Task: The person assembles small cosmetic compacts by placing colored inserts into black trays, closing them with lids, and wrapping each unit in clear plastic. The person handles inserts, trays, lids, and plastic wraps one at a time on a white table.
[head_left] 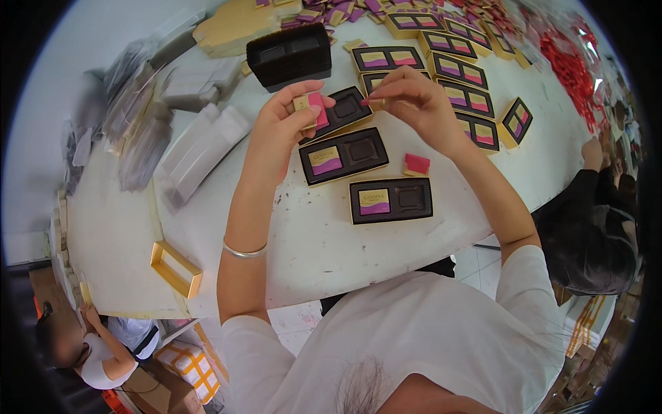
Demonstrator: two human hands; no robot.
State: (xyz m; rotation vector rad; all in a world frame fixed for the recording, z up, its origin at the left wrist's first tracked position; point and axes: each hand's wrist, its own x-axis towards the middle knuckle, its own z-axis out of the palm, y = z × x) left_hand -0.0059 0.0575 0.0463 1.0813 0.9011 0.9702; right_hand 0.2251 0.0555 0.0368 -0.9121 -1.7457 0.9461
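In my left hand [286, 117] a small flat pink-and-gold packet [310, 110] is held between thumb and fingers. My right hand [417, 103] is pinched just to its right; a small reddish spot shows at the fingertips, but I cannot tell what it is. Under both hands lies a gold box with a black two-well tray [348, 105], partly covered. Nearer me, a second box [376, 163] and a third box [391, 218] each carry a purple-and-gold packet in the left well and show a bare right well. Beside them lies a pink-and-gold packet [416, 164].
Filled two-well boxes [469, 100] stand in rows at the right, below a heap of loose packets [345, 10]. Stacked black trays [289, 56] and clear plastic sleeves [203, 152] lie left; a gold frame [176, 269] sits front left. Red ribbons [569, 69] and a co-worker [586, 228] are right.
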